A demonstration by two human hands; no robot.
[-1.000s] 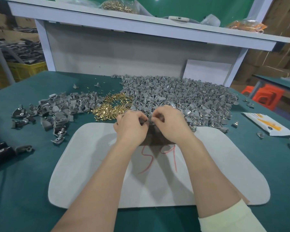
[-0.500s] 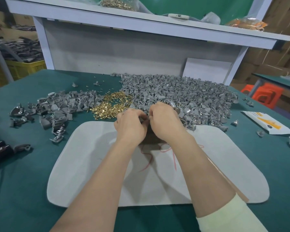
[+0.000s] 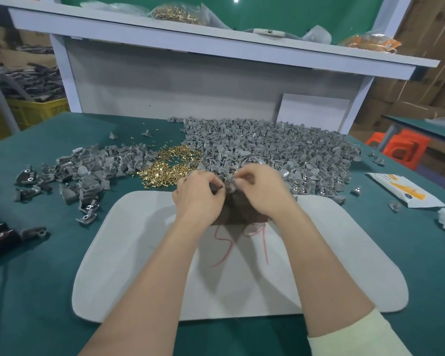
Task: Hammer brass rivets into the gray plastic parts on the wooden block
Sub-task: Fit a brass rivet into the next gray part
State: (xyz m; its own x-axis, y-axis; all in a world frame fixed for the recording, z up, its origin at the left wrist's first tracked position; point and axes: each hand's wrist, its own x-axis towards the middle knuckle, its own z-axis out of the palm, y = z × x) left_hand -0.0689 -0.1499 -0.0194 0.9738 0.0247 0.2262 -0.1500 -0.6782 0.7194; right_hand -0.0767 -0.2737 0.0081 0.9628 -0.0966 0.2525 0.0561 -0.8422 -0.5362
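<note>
Over the dark brown wooden block (image 3: 238, 214), the left hand (image 3: 198, 199) and right hand (image 3: 263, 191) pinch one small gray plastic part (image 3: 229, 181) with curled fingers. I think they are setting it in place. Next it needs one from the shiny pile of brass rivets (image 3: 170, 168) nearby.

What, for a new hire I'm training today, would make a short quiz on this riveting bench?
1. True or false: the rivets lie left of the big parts pile.
2. The block rests on: A) green cloth B) white mat C) shelf.
3. Fill in: the left hand and right hand meet at the block's ___ edge.
Key: 1 true; 2 B; 3 far.
</note>
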